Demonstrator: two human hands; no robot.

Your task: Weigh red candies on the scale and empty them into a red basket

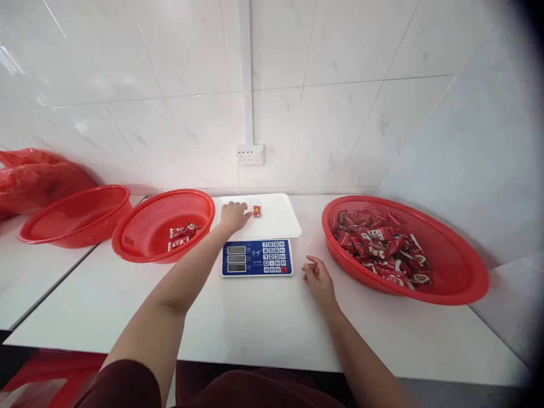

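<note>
My left hand (233, 216) reaches over the white tray (280, 224) of a blue-faced electronic scale (257, 257), fingers stretched toward a small red wrapped candy (257, 211) lying on the tray; it holds nothing. My right hand (318, 277) rests on the white counter just right of the scale, fingers loosely curled, nothing visible in them. A big red mesh basket (463, 283) at the right holds several red candy packets (380, 243). A smaller red mesh basket (131, 238) left of the scale holds a few packets (182, 235).
A solid red basin (76, 218) stands at the far left, with red plastic bags (36, 178) behind it. A wall socket (250, 154) sits on the white tiled wall above the scale. The counter edge runs along the bottom; a tiled side wall closes the right.
</note>
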